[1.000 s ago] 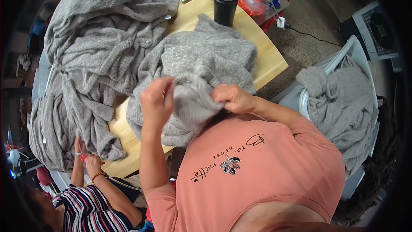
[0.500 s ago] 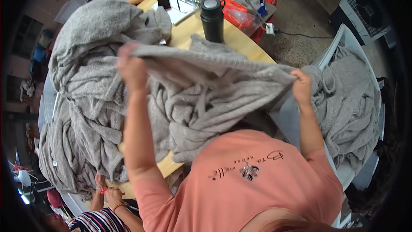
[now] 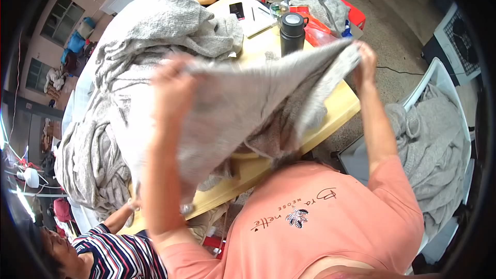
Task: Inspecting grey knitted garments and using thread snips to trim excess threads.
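1. The left hand (image 3: 173, 80), blurred at 10 o'clock, clenches one edge of a gray knit garment (image 3: 232, 103), its forearm (image 3: 161, 165) rising nearly upright.
2. The right hand (image 3: 365, 61), raised and reaching outward at 2 o'clock, grips the garment's other end.
3. The knit slants across center, stretched between both hands above a wooden table (image 3: 341, 108).
4. At 5 o'clock, dark script lettering (image 3: 328, 193) and a leaf-shaped ornament (image 3: 297, 218) decorate the person's coral shirt (image 3: 356, 222).
5. A black bottle (image 3: 292, 35) stands at 1 o'clock.
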A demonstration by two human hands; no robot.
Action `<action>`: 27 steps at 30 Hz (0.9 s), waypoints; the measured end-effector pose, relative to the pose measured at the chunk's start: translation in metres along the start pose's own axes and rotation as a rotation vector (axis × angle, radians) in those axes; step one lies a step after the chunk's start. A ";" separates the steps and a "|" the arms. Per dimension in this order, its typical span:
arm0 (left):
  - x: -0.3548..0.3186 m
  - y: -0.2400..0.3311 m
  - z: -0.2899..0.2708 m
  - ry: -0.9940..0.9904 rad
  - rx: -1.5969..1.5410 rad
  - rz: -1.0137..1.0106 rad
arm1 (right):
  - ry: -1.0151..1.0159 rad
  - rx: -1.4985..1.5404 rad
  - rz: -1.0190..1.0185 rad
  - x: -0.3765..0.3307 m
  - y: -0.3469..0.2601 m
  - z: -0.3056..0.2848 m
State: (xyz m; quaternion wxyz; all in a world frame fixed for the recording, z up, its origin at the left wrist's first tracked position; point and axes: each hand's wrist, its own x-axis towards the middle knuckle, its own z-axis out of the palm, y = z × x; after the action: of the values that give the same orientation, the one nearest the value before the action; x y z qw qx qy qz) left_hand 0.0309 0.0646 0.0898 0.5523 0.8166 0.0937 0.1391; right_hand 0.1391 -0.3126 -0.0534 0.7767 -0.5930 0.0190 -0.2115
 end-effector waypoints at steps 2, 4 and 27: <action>-0.042 -0.062 0.024 -0.047 -0.140 -0.230 | -0.032 0.177 0.290 -0.028 0.045 0.022; -0.081 -0.103 0.063 -0.122 -0.255 -0.447 | -0.124 0.088 0.283 -0.065 0.091 0.035; -0.187 -0.271 0.115 -0.026 0.468 0.127 | -1.290 -0.475 -0.169 -0.175 0.040 0.076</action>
State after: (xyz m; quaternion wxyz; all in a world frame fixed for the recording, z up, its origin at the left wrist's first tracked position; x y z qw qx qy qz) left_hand -0.1076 0.0070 -0.2252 0.3391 0.9284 0.0648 0.1375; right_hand 0.0137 -0.1730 -0.1070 0.4627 -0.7537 -0.4471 0.1335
